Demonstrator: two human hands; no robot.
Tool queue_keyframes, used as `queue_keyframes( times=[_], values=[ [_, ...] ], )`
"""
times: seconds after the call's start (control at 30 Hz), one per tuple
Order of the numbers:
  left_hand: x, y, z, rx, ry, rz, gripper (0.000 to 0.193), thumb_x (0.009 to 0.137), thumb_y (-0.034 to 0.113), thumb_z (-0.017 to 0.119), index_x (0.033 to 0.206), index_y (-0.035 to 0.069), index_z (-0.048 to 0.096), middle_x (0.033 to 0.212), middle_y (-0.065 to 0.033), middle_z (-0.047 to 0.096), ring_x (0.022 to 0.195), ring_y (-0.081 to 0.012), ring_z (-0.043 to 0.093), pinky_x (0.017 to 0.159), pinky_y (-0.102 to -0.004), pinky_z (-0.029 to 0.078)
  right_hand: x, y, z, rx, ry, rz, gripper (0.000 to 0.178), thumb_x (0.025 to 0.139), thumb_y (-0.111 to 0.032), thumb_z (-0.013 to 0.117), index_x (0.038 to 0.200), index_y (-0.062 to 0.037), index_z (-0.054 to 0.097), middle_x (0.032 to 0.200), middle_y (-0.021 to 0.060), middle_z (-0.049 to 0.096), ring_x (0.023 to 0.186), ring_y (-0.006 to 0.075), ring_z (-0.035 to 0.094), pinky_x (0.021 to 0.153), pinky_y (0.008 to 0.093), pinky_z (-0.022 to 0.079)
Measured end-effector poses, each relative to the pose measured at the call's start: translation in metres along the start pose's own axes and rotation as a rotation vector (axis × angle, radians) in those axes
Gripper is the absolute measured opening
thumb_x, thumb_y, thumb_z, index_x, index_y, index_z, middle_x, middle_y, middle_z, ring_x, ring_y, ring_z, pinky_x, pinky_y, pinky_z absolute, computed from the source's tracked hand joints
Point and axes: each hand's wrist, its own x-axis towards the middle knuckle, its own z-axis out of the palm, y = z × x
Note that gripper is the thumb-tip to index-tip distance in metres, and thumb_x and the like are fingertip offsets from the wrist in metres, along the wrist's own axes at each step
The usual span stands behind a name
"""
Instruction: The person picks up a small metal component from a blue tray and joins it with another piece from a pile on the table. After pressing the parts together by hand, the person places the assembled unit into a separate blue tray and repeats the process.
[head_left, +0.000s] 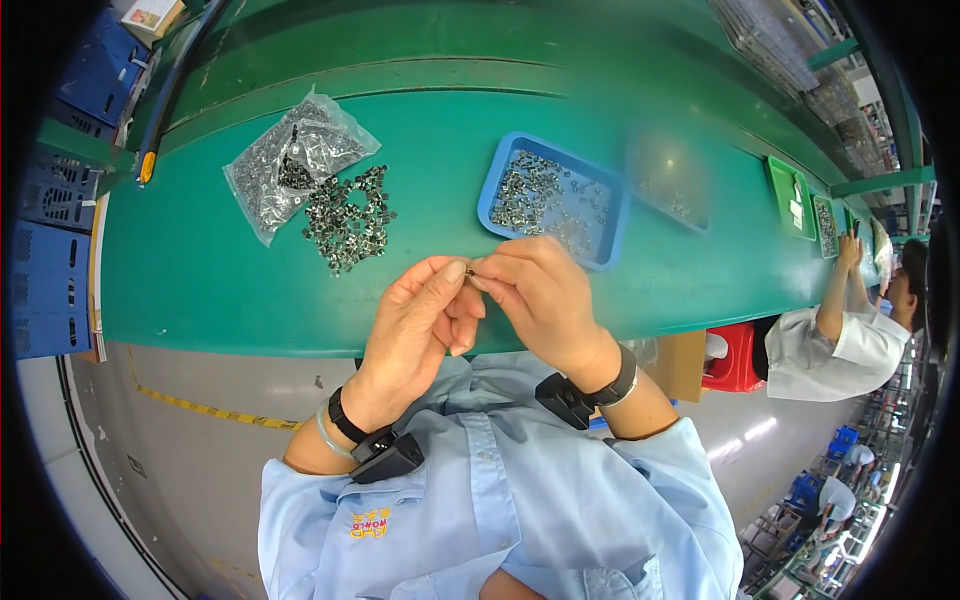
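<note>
My left hand [420,320] and my right hand [540,295] meet over the near edge of the green workbench [200,280]. Between their fingertips they pinch a tiny metal part [470,271], mostly hidden by the fingers. Just beyond the hands stands a blue tray [610,225] holding several small metal parts. To the left lies a loose pile of dark metal clips [348,218], and behind it a clear plastic bag [285,165] of similar parts. Both wrists wear black bands.
A second shallow tray [672,185] sits right of the blue one, then green trays [792,198] further along. Another person in a white shirt [835,350] works at the right end. Blue crates [50,260] stand on the left, a red stool [735,358] under the bench.
</note>
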Motion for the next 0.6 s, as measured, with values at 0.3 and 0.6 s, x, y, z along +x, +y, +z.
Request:
queue_keyframes(
  times=[0.3, 0.6],
  values=[
    [0.0006, 0.0077, 0.0020, 0.039, -0.009, -0.007, 0.017, 0.091, 0.021, 0.056, 0.094, 0.004, 0.056, 0.072, -0.0041, 0.058, 0.051, -0.0090, 0.048, 0.044, -0.0210, 0.037, 0.0020, -0.0009, -0.0019, 0.131, 0.003, 0.049, 0.019, 0.071, -0.004, 0.071, 0.087, -0.0070, 0.063, 0.082, 0.0064, 0.059, 0.073, 0.0229, 0.058, 0.060, 0.0317, 0.046],
    [0.0012, 0.0053, 0.0017, 0.066, -0.013, 0.050, 0.013, 0.089, 0.018, 0.059, 0.091, 0.005, 0.056, 0.068, -0.0028, 0.056, 0.051, -0.0087, 0.049, 0.044, -0.0208, 0.037, -0.0027, -0.0069, 0.0011, 0.156, 0.070, 0.100, 0.017, 0.072, -0.004, 0.071, 0.087, -0.0069, 0.063, 0.082, 0.0067, 0.059, 0.073, 0.0213, 0.057, 0.060, 0.0301, 0.046]
  ],
)
